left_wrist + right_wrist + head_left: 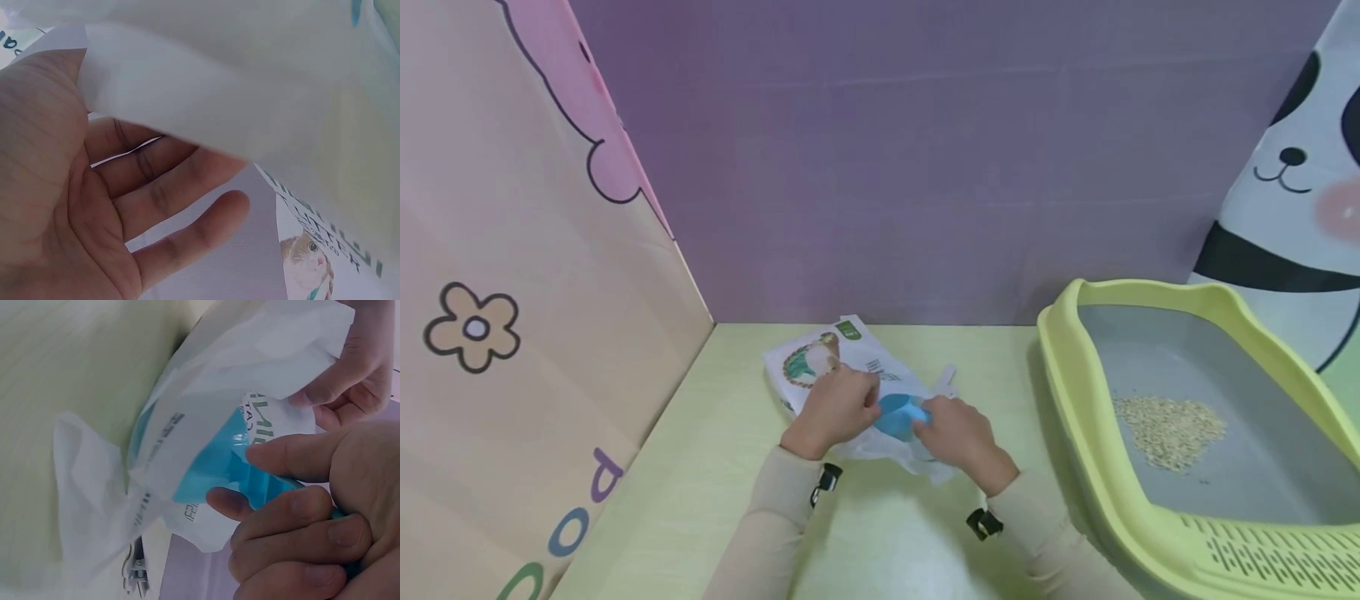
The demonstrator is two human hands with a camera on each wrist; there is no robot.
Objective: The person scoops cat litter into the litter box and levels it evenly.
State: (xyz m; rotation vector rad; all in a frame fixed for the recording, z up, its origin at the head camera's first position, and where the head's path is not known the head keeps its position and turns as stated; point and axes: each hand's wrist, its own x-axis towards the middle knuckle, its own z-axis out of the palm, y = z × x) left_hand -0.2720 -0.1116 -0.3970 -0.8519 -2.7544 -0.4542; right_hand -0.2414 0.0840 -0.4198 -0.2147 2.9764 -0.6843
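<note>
A white printed cat litter bag lies on the table with its top towards me. My left hand pinches the bag's edge between thumb and fingers; in the left wrist view the thumb tip is hidden behind the white bag film. My right hand grips the handle of a blue scoop. In the right wrist view the scoop's head lies within the bag's mouth, partly covered by the film. What the scoop contains is hidden.
To the right stands a yellow-green litter box with a grey floor and a small heap of pale litter. A white strip lies beside the bag. A purple backdrop and a printed side panel border the table.
</note>
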